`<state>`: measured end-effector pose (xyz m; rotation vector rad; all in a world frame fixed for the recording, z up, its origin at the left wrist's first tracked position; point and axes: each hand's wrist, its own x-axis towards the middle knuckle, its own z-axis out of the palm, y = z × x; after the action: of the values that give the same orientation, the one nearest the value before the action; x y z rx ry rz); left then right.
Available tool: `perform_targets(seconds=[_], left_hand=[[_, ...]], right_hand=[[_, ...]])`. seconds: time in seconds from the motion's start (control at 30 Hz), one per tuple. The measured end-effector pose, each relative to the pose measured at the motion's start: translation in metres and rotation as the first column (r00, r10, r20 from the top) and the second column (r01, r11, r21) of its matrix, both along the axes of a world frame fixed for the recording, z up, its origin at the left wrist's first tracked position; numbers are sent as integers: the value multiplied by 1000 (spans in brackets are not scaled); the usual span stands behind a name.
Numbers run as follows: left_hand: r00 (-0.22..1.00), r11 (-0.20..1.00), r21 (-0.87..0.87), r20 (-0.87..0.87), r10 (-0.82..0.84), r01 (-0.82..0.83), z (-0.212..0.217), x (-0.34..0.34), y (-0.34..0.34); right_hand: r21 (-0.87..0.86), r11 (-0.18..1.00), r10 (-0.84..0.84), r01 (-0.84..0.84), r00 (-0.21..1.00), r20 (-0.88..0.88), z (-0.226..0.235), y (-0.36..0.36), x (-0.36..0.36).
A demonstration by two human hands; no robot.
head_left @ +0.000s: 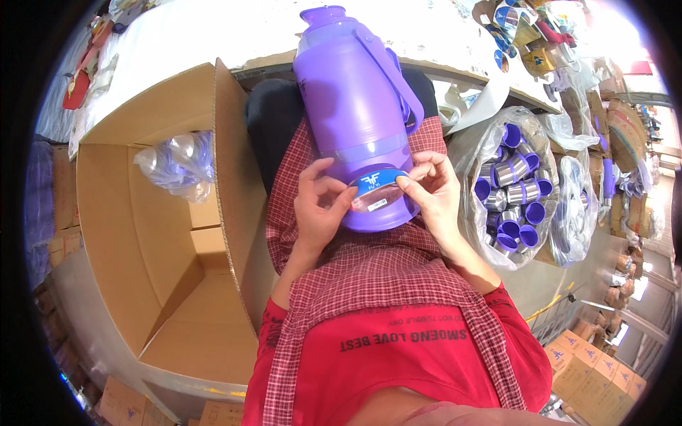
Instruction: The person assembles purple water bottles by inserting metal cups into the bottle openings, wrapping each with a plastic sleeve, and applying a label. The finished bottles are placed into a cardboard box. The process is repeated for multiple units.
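A large purple thermos jug (352,92) with a side handle lies across my lap, its base toward me. Over the jug's lower end is a label (376,186), blue along its top edge with a see-through lower part and a small white strip. My left hand (320,206) pinches the label's left end between thumb and finger. Its right end is under the thumb of my right hand (431,190), whose fingers curl beside the jug. Whether the label is stuck flat to the jug, I cannot tell.
At my left stands an open cardboard box (156,284) with a plastic-wrapped bundle (177,163) inside. On the right, a clear plastic bag (472,206) holds several purple-and-steel cups (513,170). A white-covered table (234,28) runs ahead; closed cartons (590,369) sit at the lower right.
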<state>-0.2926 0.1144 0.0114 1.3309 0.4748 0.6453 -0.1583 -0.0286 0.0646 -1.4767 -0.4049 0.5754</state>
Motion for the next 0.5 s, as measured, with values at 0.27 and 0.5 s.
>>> perform_targets(seconds=[0.27, 0.5], left_hand=[[999, 997, 75, -32, 30, -28, -11, 4, 11], [998, 993, 109, -33, 57, -54, -10, 5, 11]], right_hand=[[18, 1000, 20, -20, 1000, -10, -9, 8, 13], [59, 998, 36, -32, 997, -71, -10, 5, 12]])
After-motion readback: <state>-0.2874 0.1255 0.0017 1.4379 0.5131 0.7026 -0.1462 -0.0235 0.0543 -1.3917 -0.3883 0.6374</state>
